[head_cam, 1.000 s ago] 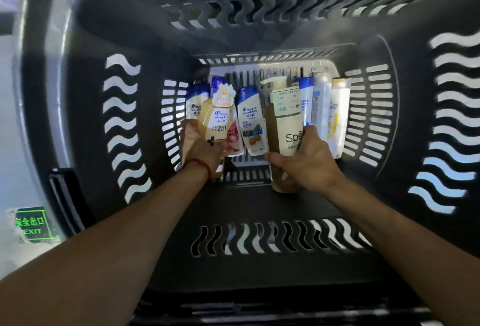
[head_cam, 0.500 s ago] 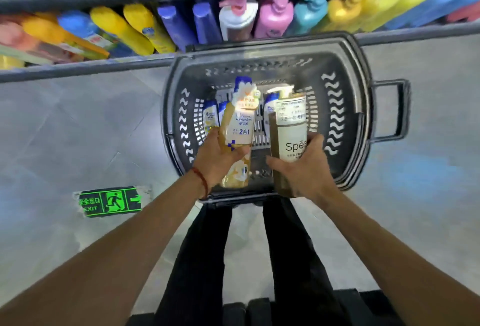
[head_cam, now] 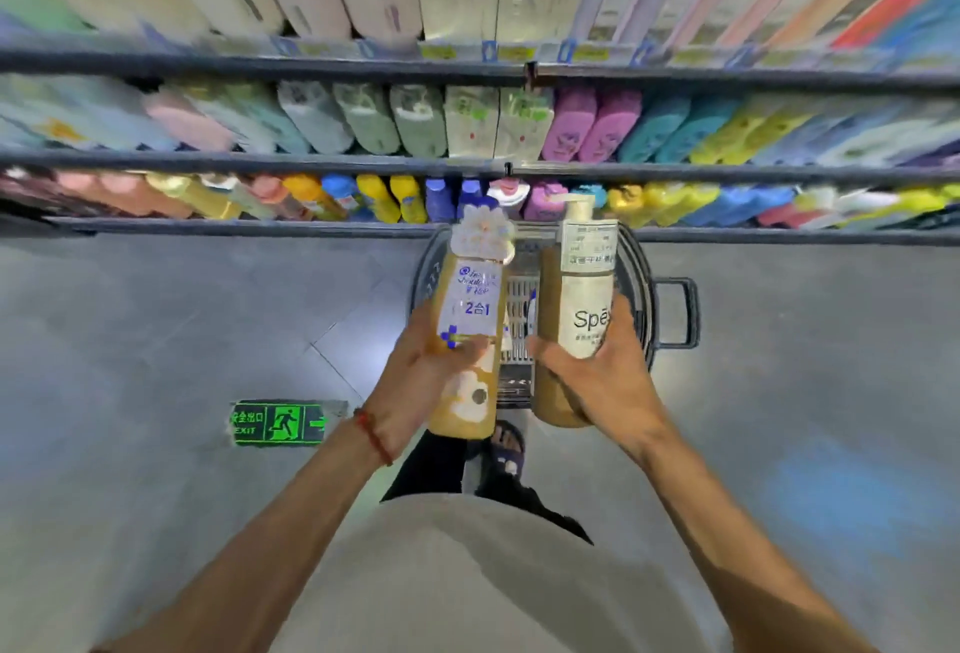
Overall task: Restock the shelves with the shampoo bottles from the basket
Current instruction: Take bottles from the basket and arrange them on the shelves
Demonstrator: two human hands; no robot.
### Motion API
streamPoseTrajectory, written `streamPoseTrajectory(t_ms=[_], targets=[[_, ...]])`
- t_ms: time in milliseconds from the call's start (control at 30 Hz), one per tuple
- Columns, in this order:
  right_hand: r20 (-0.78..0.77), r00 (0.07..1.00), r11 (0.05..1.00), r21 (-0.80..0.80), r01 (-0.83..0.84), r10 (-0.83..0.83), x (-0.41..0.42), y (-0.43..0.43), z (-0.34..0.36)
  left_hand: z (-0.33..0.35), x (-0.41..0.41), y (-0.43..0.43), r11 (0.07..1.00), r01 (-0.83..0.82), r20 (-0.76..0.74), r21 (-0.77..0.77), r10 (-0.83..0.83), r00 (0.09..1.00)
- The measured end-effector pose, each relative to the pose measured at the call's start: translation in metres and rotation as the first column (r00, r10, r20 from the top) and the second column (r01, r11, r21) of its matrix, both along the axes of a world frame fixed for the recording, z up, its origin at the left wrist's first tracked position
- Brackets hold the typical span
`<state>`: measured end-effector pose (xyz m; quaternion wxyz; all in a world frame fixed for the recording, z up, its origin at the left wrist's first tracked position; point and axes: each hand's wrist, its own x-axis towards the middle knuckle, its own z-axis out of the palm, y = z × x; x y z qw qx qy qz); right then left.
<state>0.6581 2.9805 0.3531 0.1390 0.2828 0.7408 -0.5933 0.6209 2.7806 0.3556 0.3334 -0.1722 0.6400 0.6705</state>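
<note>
Both hands hold a bottle each; the left hand (head_cam: pixel 413 379) is wrapped round the low part of a yellow shampoo bottle (head_cam: pixel 470 309) with a blue cap and a white flower tag; a red string (head_cam: pixel 375 436) goes round that wrist; the right hand (head_cam: pixel 602 387) is wrapped round a brown pump bottle (head_cam: pixel 579 299) with a white label. The two bottles stand up side by side, near each other but not touching; both are up in the air above the dark basket (head_cam: pixel 640 278). The basket sits on the grey floor (head_cam: pixel 156 330), just beside the lowest of the shelves (head_cam: pixel 311 164) on the far side; the shelves are full of bright bottles and packs, all blurry. A green exit sign (head_cam: pixel 278 423) is stuck on the floor to the left; a foot in a sandal (head_cam: pixel 506 447) shows near the basket.
</note>
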Motion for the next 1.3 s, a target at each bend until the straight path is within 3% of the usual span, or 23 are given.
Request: streamPoseTrajectory(t_ms=[200, 600, 933, 1300], targets=[[-0.127, 0.982, 0.983, -0.1, -0.156, 0.143, 0.012, -0.019, 0.062, 0.066, 0.044, -0.017, 0.951, -0.309, -0.097, -0.008, 0.307, 0.947], [-0.304, 0.859, 0.878, -0.121, -0.464, 0.412, 0.006, -0.11, 0.14, 0.156, 0.087, -0.111, 0.801, -0.596, -0.34, -0.046, 0.549, 0.764], [-0.43, 0.784, 0.84, -0.097, -0.533, 0.448, -0.039, -0.29, 0.177, 0.184, 0.057, -0.292, 0.741, -0.668, -0.388, 0.075, 0.639, 0.664], [-0.547, 0.769, 0.908, -0.039, -0.418, 0.331, -0.107, -0.495, 0.23, 0.238, -0.019, -0.495, 0.764, -0.63, -0.496, 0.139, 0.604, 0.624]])
